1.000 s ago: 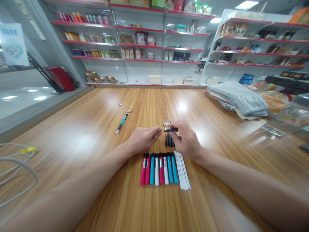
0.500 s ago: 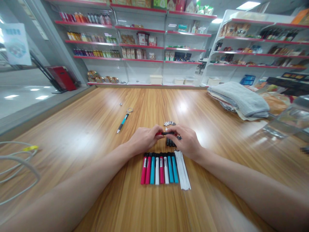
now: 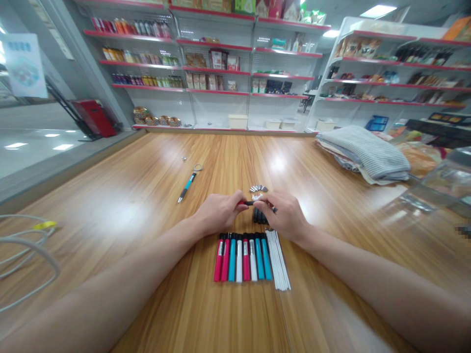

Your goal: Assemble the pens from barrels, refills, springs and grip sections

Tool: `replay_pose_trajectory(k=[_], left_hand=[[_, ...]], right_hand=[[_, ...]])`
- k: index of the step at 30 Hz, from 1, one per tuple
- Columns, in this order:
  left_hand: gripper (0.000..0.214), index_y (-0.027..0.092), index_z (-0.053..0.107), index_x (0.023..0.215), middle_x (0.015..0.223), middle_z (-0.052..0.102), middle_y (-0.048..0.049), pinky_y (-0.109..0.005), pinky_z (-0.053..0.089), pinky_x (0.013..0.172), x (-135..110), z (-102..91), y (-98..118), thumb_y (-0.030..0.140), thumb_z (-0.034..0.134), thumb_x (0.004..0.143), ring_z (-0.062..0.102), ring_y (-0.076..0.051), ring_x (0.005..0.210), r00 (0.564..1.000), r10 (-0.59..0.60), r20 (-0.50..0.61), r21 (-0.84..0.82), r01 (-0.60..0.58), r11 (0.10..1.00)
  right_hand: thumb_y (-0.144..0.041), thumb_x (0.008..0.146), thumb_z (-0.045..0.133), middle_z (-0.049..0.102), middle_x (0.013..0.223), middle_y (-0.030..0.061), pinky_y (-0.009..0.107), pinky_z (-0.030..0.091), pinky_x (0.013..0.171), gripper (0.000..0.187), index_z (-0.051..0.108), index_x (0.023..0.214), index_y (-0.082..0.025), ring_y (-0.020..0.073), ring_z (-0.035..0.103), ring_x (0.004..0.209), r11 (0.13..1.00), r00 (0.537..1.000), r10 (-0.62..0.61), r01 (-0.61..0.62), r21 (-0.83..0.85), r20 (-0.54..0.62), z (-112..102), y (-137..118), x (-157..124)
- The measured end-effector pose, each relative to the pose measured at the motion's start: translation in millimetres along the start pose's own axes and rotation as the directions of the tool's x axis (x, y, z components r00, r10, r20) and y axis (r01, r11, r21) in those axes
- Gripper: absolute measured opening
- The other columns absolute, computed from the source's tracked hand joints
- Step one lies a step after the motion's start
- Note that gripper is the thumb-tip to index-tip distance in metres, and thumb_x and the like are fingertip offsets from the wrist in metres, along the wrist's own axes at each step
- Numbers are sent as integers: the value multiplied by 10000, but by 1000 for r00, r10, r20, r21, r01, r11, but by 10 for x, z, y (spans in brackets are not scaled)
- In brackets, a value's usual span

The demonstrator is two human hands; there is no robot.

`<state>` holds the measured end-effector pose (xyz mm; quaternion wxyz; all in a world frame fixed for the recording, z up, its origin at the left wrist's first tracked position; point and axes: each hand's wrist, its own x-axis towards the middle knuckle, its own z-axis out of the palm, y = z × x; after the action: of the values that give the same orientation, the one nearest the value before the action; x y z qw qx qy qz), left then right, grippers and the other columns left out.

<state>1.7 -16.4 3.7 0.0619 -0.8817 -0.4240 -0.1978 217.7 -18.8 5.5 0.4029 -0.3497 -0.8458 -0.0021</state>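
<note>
A: Where is the slim red-and-black piece [image 3: 250,203] to be found?

B: It is held above the table [image 3: 165,294], between the two hands. Its red end is pinched by the thumb and fingers of the left hand [image 3: 221,213], and its black end by those of the right hand [image 3: 285,213]. How the hidden fingers are placed cannot be told.

A: How should this be handled well?

B: It is judged that both ends should be kept on one straight line, and that only gentle, even pressure should be applied, so that nothing is bent.

A: Can anything nearby be disturbed?

B: Care is advised. The black cylinders [image 3: 259,216] are partly covered by the right hand, and the silver cones [image 3: 258,188] are arranged just beyond. Nearer to the person, the coloured barrels [image 3: 245,260] and thin white rods [image 3: 278,262] are laid side by side; by a lowered wrist they could be knocked. The blue-and-black pen [image 3: 187,188] is placed well apart, to the left.
</note>
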Motion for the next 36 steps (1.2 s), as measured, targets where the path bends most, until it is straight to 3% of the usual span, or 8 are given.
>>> replay_pose_trajectory(k=[4,9,14,19,24,27,32,36], left_hand=[[269,194,496,989,781,691,-22,-240,372,550,-1,11,-13,396,319,969,657,-172,679,999,41,6,-9,-41,999],[272,199,497,1027,825,699,-26,-234,385,567,-7,22,-21,413,341,962,662,-170,707,998,59,5,-13,-59,998],[266,204,477,1095,856,705,-27,-238,389,567,-7,-8,-2,380,321,970,665,-167,712,997,74,18,-22,-73,997],[282,206,482,1093,857,702,-24,-235,397,578,-5,-56,25,413,345,958,663,-163,731,994,104,17,-41,-103,994],[261,203,519,989,852,683,-21,-229,370,560,-4,-27,15,373,322,969,642,-146,713,993,117,6,-18,-117,993],[269,204,525,968,848,675,-19,-234,371,565,-8,-35,17,357,304,973,635,-143,710,994,107,-4,-14,-108,994],[263,199,490,1077,908,670,-27,-237,404,604,-20,-86,42,398,376,949,639,-152,775,993,119,-19,-76,-120,990],[293,195,545,948,883,656,-35,-234,391,581,-23,-74,46,350,298,971,618,-136,729,993,119,-6,-9,-119,993]], right_hand=[[-245,889,549,662,934,76,331,473,801,165,609,1023,-170,194,594,889,997,997,-67,65,49,39,10,-9,-3],[-299,904,532,631,747,56,311,465,703,178,639,859,-165,180,580,747,998,997,-64,65,-25,45,11,10,-1],[-265,888,549,653,969,94,343,468,827,195,593,1044,-156,210,587,927,994,990,-109,107,28,90,6,-12,1],[-261,904,520,636,807,64,338,475,768,124,608,904,-174,196,589,811,995,991,-96,96,2,98,12,-11,-13],[-214,887,520,609,1000,91,325,485,785,234,540,1118,-181,197,579,921,992,990,-108,101,77,95,-17,-75,-10],[-184,901,485,606,994,91,317,479,788,170,570,1048,-182,193,577,932,988,985,-142,135,76,99,-1,-80,-14],[-253,905,511,605,758,53,308,464,709,139,596,828,-174,174,578,744,996,993,-91,92,-11,79,30,-27,-16],[-261,880,543,638,947,84,324,480,764,179,576,1033,-177,201,594,878,993,989,-116,113,43,88,-3,-75,-8]])
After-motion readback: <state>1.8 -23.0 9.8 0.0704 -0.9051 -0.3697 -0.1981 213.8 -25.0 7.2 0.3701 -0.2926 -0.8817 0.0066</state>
